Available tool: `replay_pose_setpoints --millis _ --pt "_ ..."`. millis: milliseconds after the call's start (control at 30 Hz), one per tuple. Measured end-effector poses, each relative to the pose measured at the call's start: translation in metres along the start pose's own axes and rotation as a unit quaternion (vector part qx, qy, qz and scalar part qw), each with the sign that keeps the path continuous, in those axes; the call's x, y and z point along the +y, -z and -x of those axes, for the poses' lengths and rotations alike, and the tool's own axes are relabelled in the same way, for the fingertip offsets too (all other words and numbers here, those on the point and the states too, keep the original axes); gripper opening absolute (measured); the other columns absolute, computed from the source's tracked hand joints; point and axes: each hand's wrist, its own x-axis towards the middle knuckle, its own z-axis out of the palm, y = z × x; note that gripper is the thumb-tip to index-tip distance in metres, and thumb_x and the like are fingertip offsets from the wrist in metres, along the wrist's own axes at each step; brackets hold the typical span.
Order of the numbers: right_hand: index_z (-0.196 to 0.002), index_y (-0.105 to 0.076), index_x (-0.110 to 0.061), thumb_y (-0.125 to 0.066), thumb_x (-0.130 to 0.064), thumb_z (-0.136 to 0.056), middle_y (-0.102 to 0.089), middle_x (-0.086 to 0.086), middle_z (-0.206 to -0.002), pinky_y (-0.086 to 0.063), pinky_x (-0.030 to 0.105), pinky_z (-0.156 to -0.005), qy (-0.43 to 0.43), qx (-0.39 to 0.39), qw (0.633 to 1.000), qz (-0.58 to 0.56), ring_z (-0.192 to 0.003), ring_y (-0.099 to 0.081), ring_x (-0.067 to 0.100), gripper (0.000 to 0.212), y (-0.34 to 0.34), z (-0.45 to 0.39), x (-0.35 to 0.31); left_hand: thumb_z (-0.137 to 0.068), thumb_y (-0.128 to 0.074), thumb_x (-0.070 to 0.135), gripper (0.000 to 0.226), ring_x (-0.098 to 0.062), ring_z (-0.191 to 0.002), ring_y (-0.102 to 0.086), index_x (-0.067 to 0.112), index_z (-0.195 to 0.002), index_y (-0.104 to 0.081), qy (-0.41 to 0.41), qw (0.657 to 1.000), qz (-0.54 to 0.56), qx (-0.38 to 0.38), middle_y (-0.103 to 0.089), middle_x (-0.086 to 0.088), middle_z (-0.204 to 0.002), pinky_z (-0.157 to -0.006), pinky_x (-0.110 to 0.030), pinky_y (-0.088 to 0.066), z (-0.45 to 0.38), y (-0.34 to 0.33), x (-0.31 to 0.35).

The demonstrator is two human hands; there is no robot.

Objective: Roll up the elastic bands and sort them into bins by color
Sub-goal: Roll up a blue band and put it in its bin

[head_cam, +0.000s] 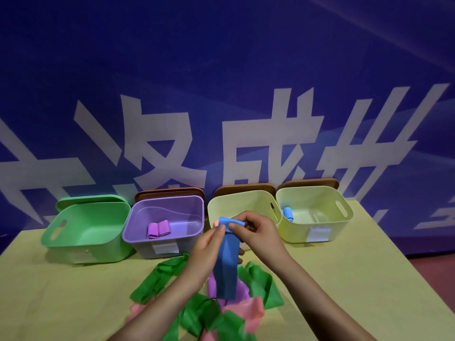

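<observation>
Both hands, left hand [205, 244] and right hand [258, 233], pinch the blue band's [227, 264] rolled top edge. Its tail hangs over the loose bands [202, 313], short of the yellow bin [236, 203].

You get dim, bluish light, soft shadows under the bins [83, 232] (faint ones), mild blur throughout, wide-angle bending at the edges.
</observation>
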Motion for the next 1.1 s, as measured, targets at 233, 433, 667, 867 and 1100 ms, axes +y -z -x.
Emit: replay_pose_setpoints --millis 233,433,667,867,1100 --pt "-0.083 -0.069 -0.016 -0.063 -0.004 -0.089 -0.064 -0.012 -0.066 -0.045 0.018 -0.06 -0.03 -0.016 0.999 -0.032 -0.061 -0.056 0.0 0.014 -0.001 0.002 -0.001 -0.101 -0.037 0.006 0.026 0.01 -0.051 -0.06 0.014 -0.088 -0.057 -0.009 1.0 0.013 0.0 -0.064 0.019 -0.052 -0.047 -0.006 -0.043 -0.001 0.0 0.0" --pt "-0.092 -0.076 -0.017 -0.062 -0.016 -0.082 -0.053 -0.017 -0.071 -0.036 0.008 -0.064 0.142 0.034 0.971 0.188 -0.069 -0.051 -0.004 0.017 0.001 0.008 0.003 -0.1 -0.04 0.012 0.024 -0.017 -0.061 -0.07 0.003 -0.102 -0.062 0.037 0.997 0.07 0.021 -0.072 -0.007 -0.072 -0.051 -0.025 -0.054 -0.003 0.001 -0.002" --pt "-0.114 -0.072 -0.018 -0.053 -0.03 -0.091 -0.055 -0.01 -0.079 -0.043 0.019 -0.067 0.201 -0.057 0.948 0.239 -0.073 -0.051 0.002 0.032 0.011 0.005 -0.003 -0.101 -0.034 0.013 0.031 -0.025 -0.058 -0.067 -0.003 -0.102 -0.06 0.077 0.984 0.161 -0.004 -0.069 -0.02 -0.073 -0.054 -0.033 -0.057 -0.006 0.007 0.0" --pt "-0.116 -0.07 -0.018 -0.055 -0.022 -0.091 -0.061 -0.004 -0.088 -0.04 0.013 -0.073 0.201 -0.107 0.932 0.283 -0.078 -0.054 0.004 0.029 0.02 0.0 -0.004 -0.1 -0.032 0.013 0.033 -0.026 -0.067 -0.07 -0.004 -0.106 -0.06 0.094 0.975 0.199 -0.021 -0.071 -0.021 -0.082 -0.059 -0.033 -0.058 -0.008 0.012 -0.004" --pt "-0.097 -0.074 -0.016 -0.06 -0.006 -0.078 -0.064 0.001 -0.089 -0.046 0.022 -0.07 0.219 -0.098 0.911 0.335 -0.081 -0.058 0.013 0.025 0.016 -0.001 -0.002 -0.1 -0.038 0.025 0.035 -0.027 -0.084 -0.071 -0.002 -0.11 -0.059 0.11 0.975 0.192 -0.022 -0.07 -0.023 -0.101 -0.063 -0.031 -0.058 -0.013 0.013 -0.009"
